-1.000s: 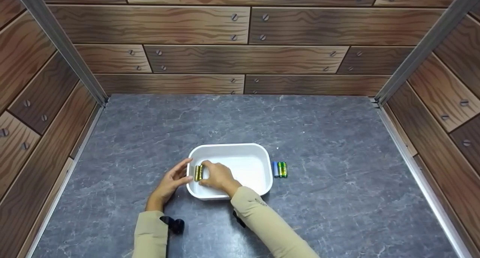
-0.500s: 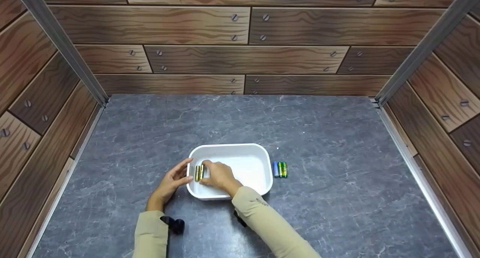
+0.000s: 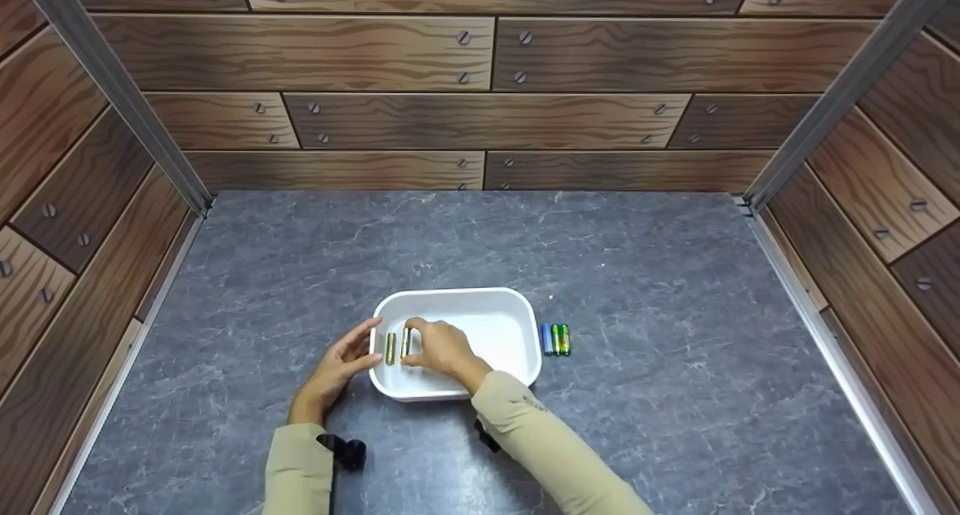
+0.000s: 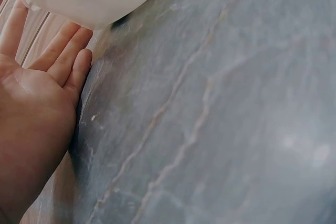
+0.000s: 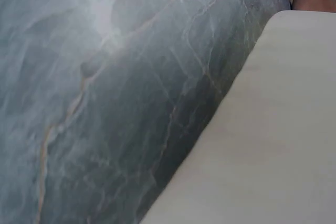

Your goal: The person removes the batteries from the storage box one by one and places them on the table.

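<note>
A white plastic tub (image 3: 487,342) with rounded corners stands on the table. My left hand (image 3: 335,369) rests at its left end, with fingers and thumb spread against the rim. In the left wrist view the fingers (image 4: 63,56) of that hand lie mostly straight along the tub's outer wall. Inside the tub, my right hand (image 3: 446,352) pinches a battery (image 3: 405,343) between thumb and fingers, partly covering it. A gold-green battery (image 3: 391,348) lies by the left wall, apart from the held one. The right wrist view shows mostly sleeve and table.
Right of the tub, a blue battery (image 3: 547,339) and green-gold batteries (image 3: 561,339) lie side by side on the grey marbled table (image 3: 675,395). Wood-patterned walls (image 3: 480,118) enclose the back and sides.
The pinched battery has shifted slightly right with my right hand, widening the gap to the battery by the left wall. My left hand keeps its place on the tub.
</note>
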